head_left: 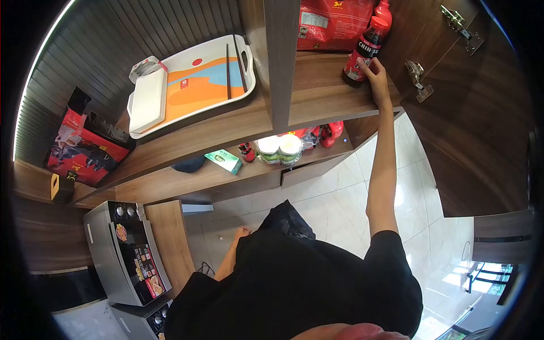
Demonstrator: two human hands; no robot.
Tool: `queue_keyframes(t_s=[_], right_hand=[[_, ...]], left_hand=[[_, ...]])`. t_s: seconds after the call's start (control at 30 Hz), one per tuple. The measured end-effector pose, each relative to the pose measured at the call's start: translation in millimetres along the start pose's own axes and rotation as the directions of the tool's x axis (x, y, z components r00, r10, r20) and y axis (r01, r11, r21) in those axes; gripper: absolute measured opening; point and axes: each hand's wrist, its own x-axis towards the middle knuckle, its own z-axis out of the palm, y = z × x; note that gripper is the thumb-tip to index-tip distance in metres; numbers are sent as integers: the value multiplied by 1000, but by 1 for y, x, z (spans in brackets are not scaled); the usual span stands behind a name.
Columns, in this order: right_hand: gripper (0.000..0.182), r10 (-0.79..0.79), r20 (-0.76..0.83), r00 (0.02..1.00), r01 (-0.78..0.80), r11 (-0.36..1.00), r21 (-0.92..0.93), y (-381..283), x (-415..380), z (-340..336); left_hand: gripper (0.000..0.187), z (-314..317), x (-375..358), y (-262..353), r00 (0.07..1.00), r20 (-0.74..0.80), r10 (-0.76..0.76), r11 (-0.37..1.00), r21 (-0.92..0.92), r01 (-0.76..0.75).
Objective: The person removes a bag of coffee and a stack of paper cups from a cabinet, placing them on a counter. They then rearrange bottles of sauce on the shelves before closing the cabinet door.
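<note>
My right hand (375,78) reaches up to a shelf and has its fingers around the lower part of a chili sauce bottle (369,42) with a red cap and a CHIN-SU label. The bottle is upright on the shelf board. Behind it is a second red bottle (383,12), and to its left leans a large red 3in1 bag (334,25). Down by my side, my left hand (242,232) is loosely curled and appears to hold nothing.
A white tray (247,85) with chopsticks and a white box fills the left shelf, beside a red-black bag (85,147). Below are a green box (225,161) and wrapped cans (279,150). An open cabinet door (481,124) hangs right; a silver oven (102,243) stands lower left.
</note>
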Motion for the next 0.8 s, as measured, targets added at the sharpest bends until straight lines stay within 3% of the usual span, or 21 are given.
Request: queue_keyframes(t_s=[0.27,0.37,0.8], right_hand=[[41,-12,-6,1000,13,1000,20,-2,-1,4],[41,-18,-11,1000,18,1000,4,-7,-3,6],[41,-20,4,1000,20,1000,17,-4,-2,5]], left_hand=[[25,-7,1,0,1000,1,4,1000,-3,-4],[26,5,22,-29,1000,1,20,999,-27,-20],[28,4,17,-23,1000,-2,3,1000,26,-3]])
